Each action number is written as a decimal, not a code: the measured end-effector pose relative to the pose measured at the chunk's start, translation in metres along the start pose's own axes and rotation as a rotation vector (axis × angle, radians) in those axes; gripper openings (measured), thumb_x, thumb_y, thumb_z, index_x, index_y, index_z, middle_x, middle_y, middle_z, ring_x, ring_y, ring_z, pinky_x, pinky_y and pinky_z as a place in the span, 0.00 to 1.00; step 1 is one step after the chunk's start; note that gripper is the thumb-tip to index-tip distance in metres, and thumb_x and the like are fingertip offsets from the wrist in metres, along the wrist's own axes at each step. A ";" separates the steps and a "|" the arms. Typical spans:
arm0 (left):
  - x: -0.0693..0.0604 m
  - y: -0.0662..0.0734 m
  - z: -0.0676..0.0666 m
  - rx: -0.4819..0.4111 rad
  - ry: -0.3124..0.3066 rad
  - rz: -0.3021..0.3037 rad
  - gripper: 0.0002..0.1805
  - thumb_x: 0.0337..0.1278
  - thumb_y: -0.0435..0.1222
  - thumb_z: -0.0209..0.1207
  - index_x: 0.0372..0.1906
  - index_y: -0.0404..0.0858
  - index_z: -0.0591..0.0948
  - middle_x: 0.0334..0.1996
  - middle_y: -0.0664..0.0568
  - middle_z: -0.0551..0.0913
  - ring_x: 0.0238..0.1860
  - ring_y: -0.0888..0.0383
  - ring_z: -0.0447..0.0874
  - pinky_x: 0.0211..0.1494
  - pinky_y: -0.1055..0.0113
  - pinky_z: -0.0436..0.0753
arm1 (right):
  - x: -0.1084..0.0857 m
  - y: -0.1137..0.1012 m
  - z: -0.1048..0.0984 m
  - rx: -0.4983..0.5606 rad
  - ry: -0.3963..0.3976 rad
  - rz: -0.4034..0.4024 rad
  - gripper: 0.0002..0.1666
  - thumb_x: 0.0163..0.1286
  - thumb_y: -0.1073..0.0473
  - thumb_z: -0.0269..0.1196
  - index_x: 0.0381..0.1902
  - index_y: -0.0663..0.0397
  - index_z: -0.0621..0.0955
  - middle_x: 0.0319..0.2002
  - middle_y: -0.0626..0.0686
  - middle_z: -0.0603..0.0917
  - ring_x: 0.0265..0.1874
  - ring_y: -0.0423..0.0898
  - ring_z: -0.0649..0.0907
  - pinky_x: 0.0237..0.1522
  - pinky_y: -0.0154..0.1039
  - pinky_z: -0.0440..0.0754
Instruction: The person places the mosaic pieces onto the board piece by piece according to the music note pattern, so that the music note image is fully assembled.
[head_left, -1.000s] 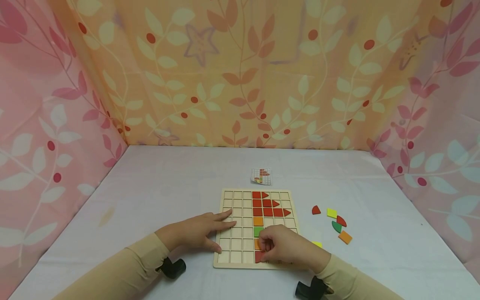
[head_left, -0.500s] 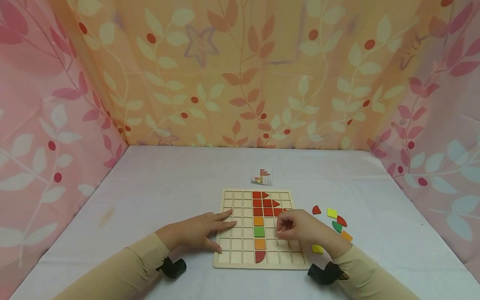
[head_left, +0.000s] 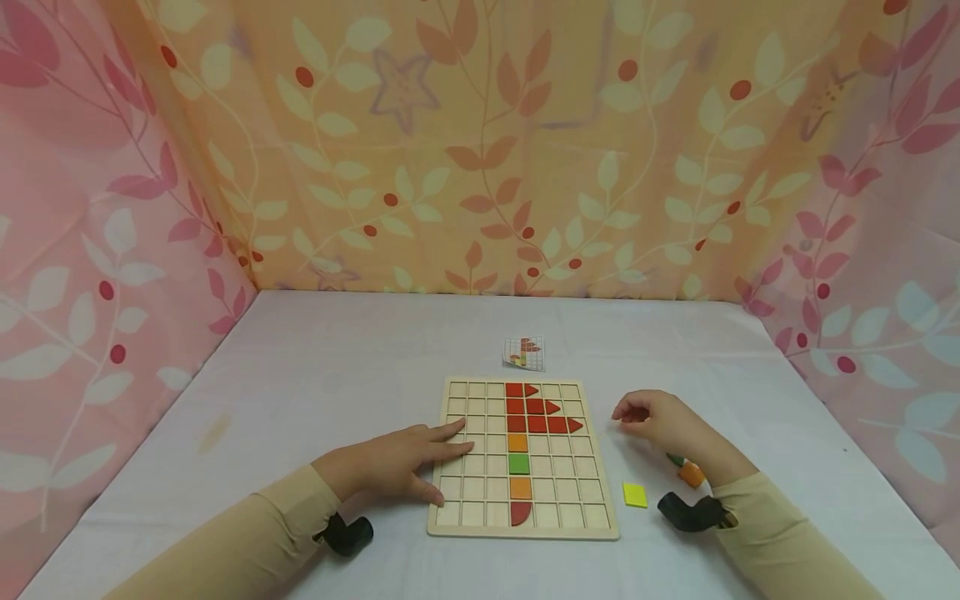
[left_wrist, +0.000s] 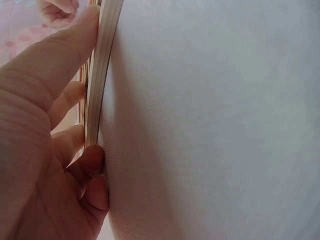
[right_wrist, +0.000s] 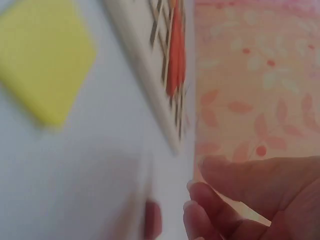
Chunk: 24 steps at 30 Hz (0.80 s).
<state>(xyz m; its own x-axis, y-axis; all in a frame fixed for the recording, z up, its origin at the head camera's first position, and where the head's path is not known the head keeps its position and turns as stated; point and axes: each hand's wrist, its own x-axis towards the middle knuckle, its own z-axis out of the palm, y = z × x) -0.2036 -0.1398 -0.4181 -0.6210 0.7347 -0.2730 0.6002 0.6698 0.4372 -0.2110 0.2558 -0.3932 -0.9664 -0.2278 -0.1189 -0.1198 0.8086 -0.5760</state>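
A wooden grid board lies on the white table, with red squares and triangles in its upper rows. Below them, one column holds an orange square, a green square, another orange one and a red quarter-round. The left hand rests on the board's left edge, fingers spread; in the left wrist view its thumb lies along the edge. Right of the board, the right hand hovers with bent fingers over the loose pieces, covering some; in the right wrist view nothing shows between its fingertips.
A small pattern card lies behind the board. A yellow square is beside the board's lower right corner. An orange square and part of a green piece show below the right hand. Patterned cloth surrounds the table.
The right hand has moved off the board to the right, over the loose pieces. The red quarter-round it was touching now lies uncovered in the bottom row. The left hand has stayed put.
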 end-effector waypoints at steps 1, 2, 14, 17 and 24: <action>0.000 0.000 0.000 0.001 0.000 0.001 0.44 0.41 0.65 0.55 0.68 0.66 0.54 0.72 0.65 0.42 0.70 0.48 0.49 0.65 0.48 0.59 | 0.002 0.005 -0.001 -0.015 0.006 0.012 0.05 0.58 0.64 0.64 0.33 0.51 0.81 0.30 0.48 0.78 0.32 0.46 0.73 0.32 0.38 0.72; 0.000 0.000 0.000 0.000 -0.001 0.000 0.44 0.41 0.65 0.55 0.68 0.66 0.54 0.72 0.65 0.42 0.70 0.48 0.49 0.65 0.48 0.59 | 0.003 0.010 -0.003 -0.027 0.010 0.020 0.05 0.58 0.64 0.64 0.34 0.52 0.81 0.31 0.48 0.78 0.32 0.46 0.73 0.32 0.38 0.72; 0.002 0.002 -0.001 -0.004 -0.002 -0.001 0.44 0.41 0.65 0.55 0.68 0.65 0.56 0.72 0.62 0.43 0.69 0.48 0.49 0.65 0.48 0.58 | 0.015 0.032 -0.010 -0.091 -0.037 0.125 0.12 0.53 0.65 0.66 0.37 0.50 0.82 0.34 0.50 0.78 0.33 0.48 0.72 0.33 0.40 0.75; 0.002 0.001 -0.001 -0.006 -0.002 0.001 0.44 0.40 0.65 0.55 0.68 0.65 0.55 0.72 0.62 0.43 0.69 0.48 0.49 0.65 0.48 0.59 | 0.015 0.031 -0.011 -0.089 -0.051 0.119 0.10 0.53 0.64 0.67 0.36 0.51 0.81 0.32 0.50 0.78 0.32 0.48 0.73 0.33 0.41 0.75; 0.002 0.000 0.000 -0.008 0.000 -0.001 0.44 0.40 0.65 0.55 0.68 0.65 0.55 0.72 0.63 0.42 0.69 0.49 0.50 0.65 0.49 0.59 | 0.018 0.032 -0.012 -0.115 -0.073 0.120 0.11 0.51 0.63 0.69 0.30 0.51 0.77 0.27 0.50 0.75 0.29 0.47 0.72 0.29 0.38 0.71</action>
<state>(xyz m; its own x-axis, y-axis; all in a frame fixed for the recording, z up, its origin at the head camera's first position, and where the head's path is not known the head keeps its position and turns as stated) -0.2052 -0.1381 -0.4188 -0.6219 0.7339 -0.2732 0.5952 0.6697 0.4441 -0.2353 0.2835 -0.4043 -0.9567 -0.1616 -0.2422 -0.0338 0.8880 -0.4586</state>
